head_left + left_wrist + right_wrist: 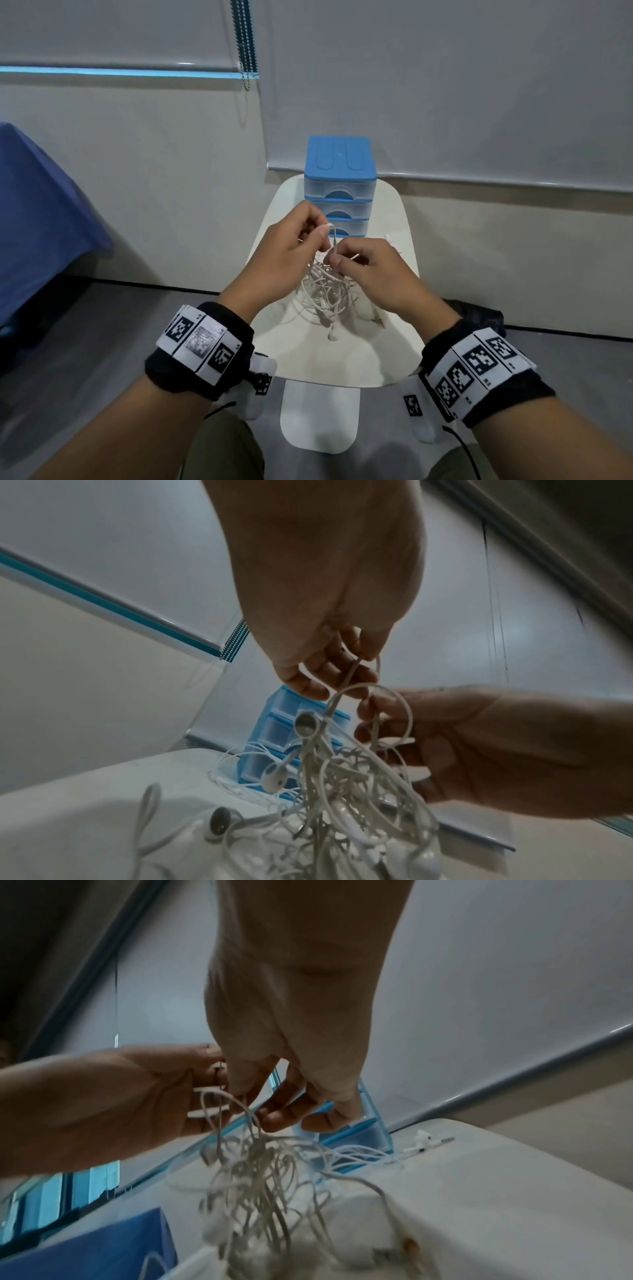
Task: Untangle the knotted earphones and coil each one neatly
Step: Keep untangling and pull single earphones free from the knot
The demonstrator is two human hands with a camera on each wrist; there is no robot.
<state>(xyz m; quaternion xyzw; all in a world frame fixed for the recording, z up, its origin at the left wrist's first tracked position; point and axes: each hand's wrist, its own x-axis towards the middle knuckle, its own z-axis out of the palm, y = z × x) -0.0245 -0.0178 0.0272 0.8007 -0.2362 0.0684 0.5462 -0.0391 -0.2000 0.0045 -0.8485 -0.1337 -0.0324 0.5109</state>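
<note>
While the knotted clump of white earphone cords [327, 291] is dangling over the small cream table [394, 342], I am pinching one raised loop of it with my left hand [291, 253] and nipping the cord just below with my right hand [373, 274], both sets of fingers curled tight on it. Earbuds are trailing onto the tabletop, in front of the blue three-drawer plastic organiser [340, 185]. Nothing is looking freed or coiled yet; the untangling seems barely started.
</note>
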